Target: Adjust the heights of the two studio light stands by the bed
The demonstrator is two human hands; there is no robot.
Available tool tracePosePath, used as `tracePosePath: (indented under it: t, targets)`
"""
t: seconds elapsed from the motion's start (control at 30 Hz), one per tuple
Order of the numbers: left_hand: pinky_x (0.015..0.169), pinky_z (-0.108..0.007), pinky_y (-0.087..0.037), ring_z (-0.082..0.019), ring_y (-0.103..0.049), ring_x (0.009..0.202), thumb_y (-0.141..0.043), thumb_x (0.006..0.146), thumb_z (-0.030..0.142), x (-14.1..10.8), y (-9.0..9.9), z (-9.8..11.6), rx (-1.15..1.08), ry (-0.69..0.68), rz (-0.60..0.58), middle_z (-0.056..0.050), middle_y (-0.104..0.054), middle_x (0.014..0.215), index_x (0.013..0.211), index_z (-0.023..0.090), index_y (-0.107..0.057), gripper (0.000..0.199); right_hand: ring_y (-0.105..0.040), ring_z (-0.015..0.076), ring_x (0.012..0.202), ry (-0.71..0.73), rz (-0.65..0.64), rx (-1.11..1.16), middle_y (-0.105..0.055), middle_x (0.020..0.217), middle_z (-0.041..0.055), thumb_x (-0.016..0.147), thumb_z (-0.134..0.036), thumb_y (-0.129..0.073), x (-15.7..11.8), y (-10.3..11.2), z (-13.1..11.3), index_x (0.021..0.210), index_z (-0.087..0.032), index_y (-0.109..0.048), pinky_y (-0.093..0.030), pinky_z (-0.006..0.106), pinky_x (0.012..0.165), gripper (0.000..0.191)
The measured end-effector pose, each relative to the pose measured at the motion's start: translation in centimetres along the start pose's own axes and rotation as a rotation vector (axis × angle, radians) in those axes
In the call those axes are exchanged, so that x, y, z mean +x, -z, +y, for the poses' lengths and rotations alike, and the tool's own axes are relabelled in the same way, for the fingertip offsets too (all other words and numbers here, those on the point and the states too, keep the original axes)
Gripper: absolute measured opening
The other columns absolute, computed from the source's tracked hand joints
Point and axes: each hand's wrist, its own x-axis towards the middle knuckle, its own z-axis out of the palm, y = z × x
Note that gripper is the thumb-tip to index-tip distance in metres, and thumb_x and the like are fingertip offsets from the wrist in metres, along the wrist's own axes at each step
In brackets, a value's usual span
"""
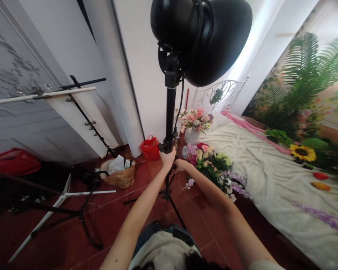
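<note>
A black studio light with a wide reflector tops a black light stand directly in front of me. My left hand is wrapped round the pole, just under a clamp collar with a knob. Slightly lower and to the right, my right hand has its fingers curled at the stand, by what looks like a small knob; the fingertips are partly hidden. A black cable runs down beside the pole. The stand's tripod legs are spread on the red tiled floor.
Flower bunches stand close right of the stand, beside a bed with a cream blanket. To the left are a red bag, a wicker basket, a backdrop stand and white and black stand legs across the floor.
</note>
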Motion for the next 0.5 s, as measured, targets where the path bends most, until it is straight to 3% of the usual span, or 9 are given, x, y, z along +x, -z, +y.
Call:
tracePosePath:
  t: [0.07,0.13,0.23,0.3,0.37,0.5]
  targets:
    - [0.067,-0.03,-0.053,-0.02,-0.066,0.07,-0.066,0.061,0.024,-0.1,0.1,0.0,0.004,0.003,-0.014,-0.009,-0.069,0.074,0.072,0.014,-0.061,0.015,-0.059,0.0222,0.101,-0.013,0.108,0.014,-0.065,0.106,0.0095,0.077,-0.019,-0.054,-1.6,-1.9,-0.5,0.109,-0.018,-0.061,-0.042,0.028,0.087,0.033]
    - [0.069,-0.031,-0.053,-0.02,-0.067,0.071,-0.065,0.061,0.023,-0.1,0.1,-0.2,-0.002,0.003,-0.036,-0.009,-0.069,0.073,0.071,0.014,-0.061,0.014,-0.052,0.0226,0.113,-0.001,0.22,0.107,-0.054,0.124,0.0142,0.078,-0.015,-0.049,-3.5,-3.8,-0.7,0.125,-0.017,-0.048,-0.04,0.032,0.093,0.047]
    - [0.073,-0.031,-0.053,-0.02,-0.067,0.075,-0.066,0.061,0.021,-0.2,0.3,-0.7,-0.018,0.013,-0.031,-0.009,-0.07,0.076,0.073,0.015,-0.062,0.015,-0.04,0.025,0.125,0.112,0.239,0.411,-0.039,0.137,0.0175,0.072,-0.02,-0.059,-6.2,-4.0,-0.5,0.138,-0.017,-0.027,-0.037,0.039,0.099,0.074]
    - [0.075,-0.031,-0.052,-0.019,-0.066,0.077,-0.067,0.06,0.021,-0.2,0.4,-1.0,-0.019,0.017,-0.016,-0.01,-0.07,0.081,0.076,0.015,-0.062,0.018,-0.037,0.0252,0.127,0.191,0.257,0.67,-0.035,0.139,0.0159,0.071,-0.029,-0.064,-7.3,-1.4,-0.6,0.14,-0.023,-0.019,-0.036,0.043,0.099,0.082]
    - [0.076,-0.031,-0.052,-0.019,-0.066,0.078,-0.067,0.06,0.021,-0.2,0.5,-1.2,-0.021,0.012,-0.014,-0.01,-0.07,0.086,0.08,0.014,-0.062,0.022,-0.035,0.0231,0.128,0.267,0.4,0.881,-0.028,0.143,0.0131,0.072,-0.036,-0.065,-7.7,2.7,-1.6,0.141,-0.03,-0.009,-0.037,0.044,0.098,0.089]
    - [0.075,-0.031,-0.053,-0.019,-0.066,0.079,-0.066,0.06,0.023,-0.1,0.8,-1.1,-0.06,-0.005,-0.107,-0.01,-0.07,0.087,0.083,0.013,-0.062,0.025,-0.039,0.0208,0.124,0.431,0.667,0.963,-0.033,0.139,0.0116,0.062,-0.041,-0.073,-6.8,11.0,-6.3,0.14,-0.029,-0.012,-0.038,0.039,0.098,0.1]
